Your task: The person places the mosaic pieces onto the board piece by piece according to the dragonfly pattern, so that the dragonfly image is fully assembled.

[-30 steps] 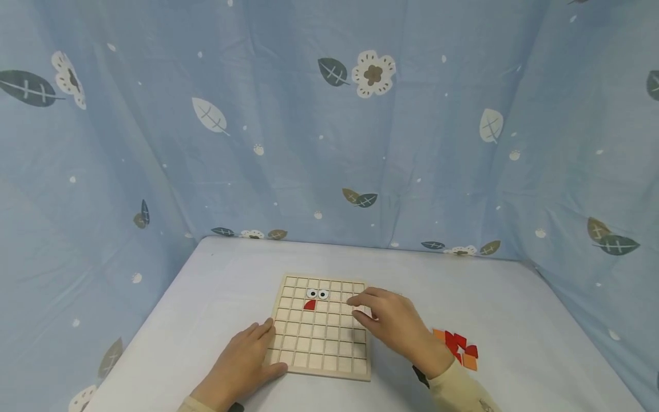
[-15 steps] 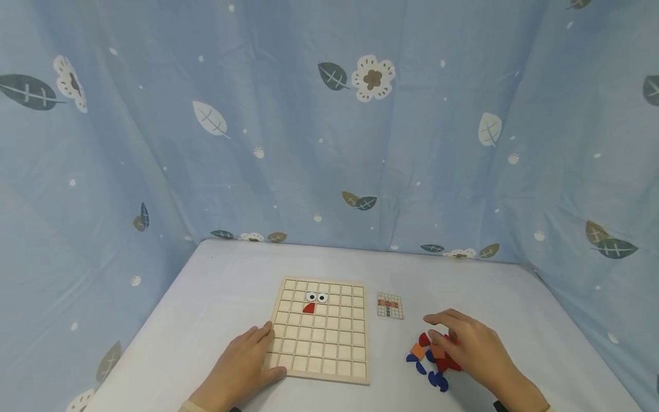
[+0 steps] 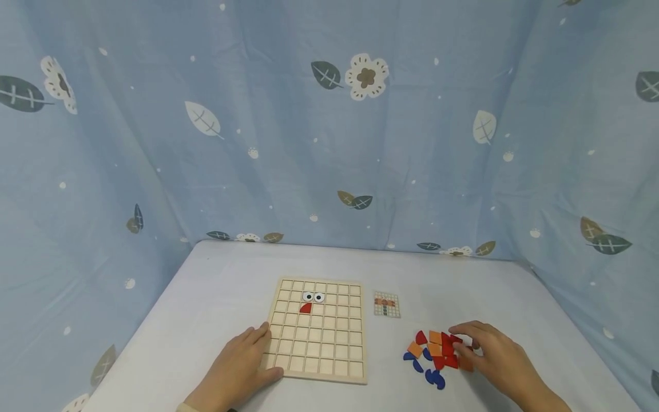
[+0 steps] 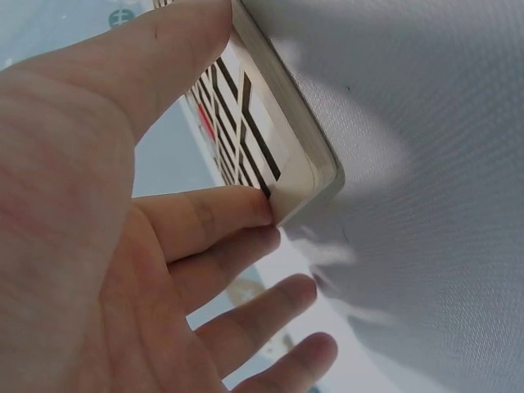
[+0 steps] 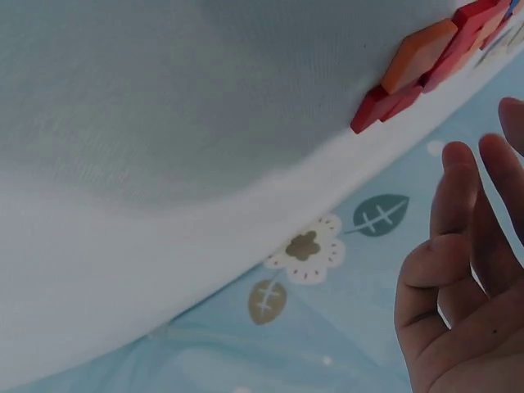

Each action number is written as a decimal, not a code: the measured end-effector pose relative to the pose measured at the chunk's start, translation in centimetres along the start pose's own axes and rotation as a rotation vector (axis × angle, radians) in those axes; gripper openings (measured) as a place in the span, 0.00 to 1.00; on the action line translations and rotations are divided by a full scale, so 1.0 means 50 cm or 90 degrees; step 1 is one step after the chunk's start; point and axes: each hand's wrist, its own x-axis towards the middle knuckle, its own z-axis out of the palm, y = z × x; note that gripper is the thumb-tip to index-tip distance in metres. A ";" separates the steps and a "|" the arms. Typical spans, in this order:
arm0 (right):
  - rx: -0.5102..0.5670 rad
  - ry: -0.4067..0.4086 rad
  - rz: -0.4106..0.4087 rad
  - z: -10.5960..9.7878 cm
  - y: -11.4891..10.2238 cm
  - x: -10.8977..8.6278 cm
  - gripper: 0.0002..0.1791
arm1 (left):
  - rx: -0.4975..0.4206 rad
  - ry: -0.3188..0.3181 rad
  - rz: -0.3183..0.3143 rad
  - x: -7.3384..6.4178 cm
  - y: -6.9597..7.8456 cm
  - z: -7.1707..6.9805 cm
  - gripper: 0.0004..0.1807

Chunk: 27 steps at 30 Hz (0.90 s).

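A wooden grid board (image 3: 337, 349) lies on the table left of centre. Two eye tiles (image 3: 313, 297) sit side by side in its upper squares, with a red rounded piece (image 3: 306, 308) just under the left one. My left hand (image 3: 231, 369) rests against the board's near left corner, thumb at the front edge and fingertips at the left side. Over the right end of a heap of flat pieces, my right hand (image 3: 501, 357) hovers with fingers apart and loosely bent. Orange squares (image 3: 435, 337), red pieces (image 3: 421, 337) and blue rounded pieces (image 3: 438, 380) make up the heap, partly hidden by this hand.
A small pattern card (image 3: 386, 304) showing a coloured figure on a grid lies right of the board. White cloth (image 3: 247, 263) covers the table. A blue curtain (image 3: 288, 149) with leaves and flowers encloses its back and sides.
My right hand has moved from above the board's right side to the heap, uncovering the card, then farther right across the pieces. My left hand has stayed at the board's corner.
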 end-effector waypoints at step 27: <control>-0.028 -0.048 -0.047 0.026 0.009 0.063 0.08 | -0.016 0.017 0.002 -0.004 0.000 0.001 0.47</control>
